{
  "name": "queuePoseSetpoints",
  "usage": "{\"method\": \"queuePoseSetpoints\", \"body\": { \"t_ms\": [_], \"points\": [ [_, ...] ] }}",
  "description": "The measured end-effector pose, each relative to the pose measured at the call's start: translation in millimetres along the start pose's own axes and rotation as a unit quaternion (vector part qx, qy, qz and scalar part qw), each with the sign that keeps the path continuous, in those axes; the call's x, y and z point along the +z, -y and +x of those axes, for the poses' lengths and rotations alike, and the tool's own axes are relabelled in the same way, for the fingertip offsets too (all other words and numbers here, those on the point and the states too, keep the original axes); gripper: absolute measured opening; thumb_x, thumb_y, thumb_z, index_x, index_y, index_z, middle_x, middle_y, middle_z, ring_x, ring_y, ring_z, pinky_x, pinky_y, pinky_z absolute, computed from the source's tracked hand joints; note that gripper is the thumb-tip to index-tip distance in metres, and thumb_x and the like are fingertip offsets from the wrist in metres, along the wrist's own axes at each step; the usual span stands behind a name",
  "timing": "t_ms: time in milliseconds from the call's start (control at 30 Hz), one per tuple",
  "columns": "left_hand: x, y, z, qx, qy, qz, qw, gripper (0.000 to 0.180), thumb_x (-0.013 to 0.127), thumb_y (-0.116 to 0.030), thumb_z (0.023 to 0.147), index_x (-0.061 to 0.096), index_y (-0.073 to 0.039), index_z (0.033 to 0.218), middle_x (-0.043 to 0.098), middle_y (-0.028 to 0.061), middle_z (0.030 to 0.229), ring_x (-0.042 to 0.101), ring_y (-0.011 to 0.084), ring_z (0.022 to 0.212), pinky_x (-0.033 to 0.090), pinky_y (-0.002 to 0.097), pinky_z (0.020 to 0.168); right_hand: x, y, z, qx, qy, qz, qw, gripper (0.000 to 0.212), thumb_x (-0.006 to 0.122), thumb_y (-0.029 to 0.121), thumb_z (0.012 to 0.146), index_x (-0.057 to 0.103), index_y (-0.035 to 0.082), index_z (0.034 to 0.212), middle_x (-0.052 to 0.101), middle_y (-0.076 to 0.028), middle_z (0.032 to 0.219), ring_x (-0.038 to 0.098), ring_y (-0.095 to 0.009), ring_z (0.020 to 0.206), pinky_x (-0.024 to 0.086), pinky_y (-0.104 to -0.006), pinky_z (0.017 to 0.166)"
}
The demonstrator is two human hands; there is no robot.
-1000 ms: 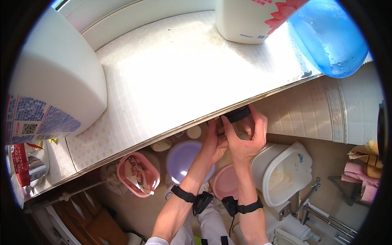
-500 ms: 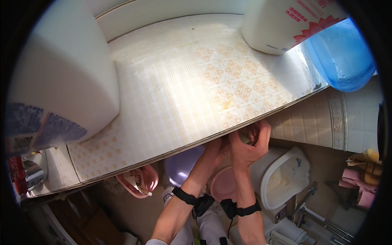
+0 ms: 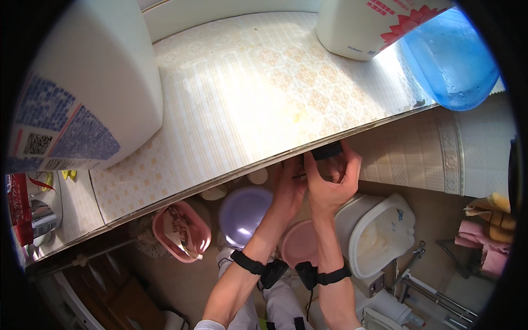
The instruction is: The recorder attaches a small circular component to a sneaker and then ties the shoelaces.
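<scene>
Just below the front edge of the patterned ledge (image 3: 231, 104), both my hands are raised close together. My right hand (image 3: 333, 187) has its thumb and fingers curved round a black, short, rounded object (image 3: 327, 150), which looks like a cap; the ledge edge hides part of it. Close beside it, my left hand (image 3: 289, 192) has its fingers curled inward. A thin dark bit shows between the two hands, but what the left fingers hold is hidden. Black straps with small devices sit on both wrists.
On the ledge stand a large white jug (image 3: 104, 82), a white bottle with a red flower print (image 3: 357, 33) and a blue translucent container (image 3: 451, 66). Below are a purple basin (image 3: 242, 212), pink basins (image 3: 181, 245), a white tub (image 3: 379, 242), metal rails (image 3: 434, 297) and pink cloths (image 3: 481, 245).
The view has shifted, so more floor shows below the ledge. My right hand has turned slightly, and the black object now shows between its thumb and fingers. The left hand stays close by.
</scene>
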State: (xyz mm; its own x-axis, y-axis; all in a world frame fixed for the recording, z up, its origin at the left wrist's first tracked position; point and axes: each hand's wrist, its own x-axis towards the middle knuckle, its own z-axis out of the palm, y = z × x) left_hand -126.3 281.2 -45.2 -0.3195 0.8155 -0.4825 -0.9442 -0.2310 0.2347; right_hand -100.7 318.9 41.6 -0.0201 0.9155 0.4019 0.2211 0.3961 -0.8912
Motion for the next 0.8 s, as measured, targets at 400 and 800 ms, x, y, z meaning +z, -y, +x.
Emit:
{"method": "queuePoseSetpoints", "body": {
  "t_ms": [400, 800],
  "points": [
    [23, -20, -52, 0.256, -0.165, 0.356, 0.884, 0.027, 0.074, -0.024, 0.098, 0.059, -0.002, 0.098, 0.058, 0.001, 0.089, 0.053, 0.0106, 0.081, 0.044, 0.0295, 0.071, 7, -4, -4, -0.005, -0.014, 0.014, 1.0, 0.06, 0.091, 0.004, 0.075, 0.065, -0.003, 0.128, 0.061, -0.01, 0.116, 0.066, -0.024, 0.109, 0.058, -0.0379, 0.093],
    [37, -27, -19, 0.239, 0.076, 0.535, 0.807, 0.026, 0.066, -0.017, 0.099, 0.068, 0.0, 0.118, 0.074, 0.0133, 0.103, 0.071, 0.025, 0.099, 0.053, 0.0382, 0.085, -16, 4, 1, -0.006, 0.045, 0.005, 0.999, 0.062, 0.091, 0.003, 0.076, 0.06, -0.008, 0.128, 0.07, -0.018, 0.125, 0.071, -0.023, 0.109, 0.058, -0.0344, 0.097]
  ]
}}
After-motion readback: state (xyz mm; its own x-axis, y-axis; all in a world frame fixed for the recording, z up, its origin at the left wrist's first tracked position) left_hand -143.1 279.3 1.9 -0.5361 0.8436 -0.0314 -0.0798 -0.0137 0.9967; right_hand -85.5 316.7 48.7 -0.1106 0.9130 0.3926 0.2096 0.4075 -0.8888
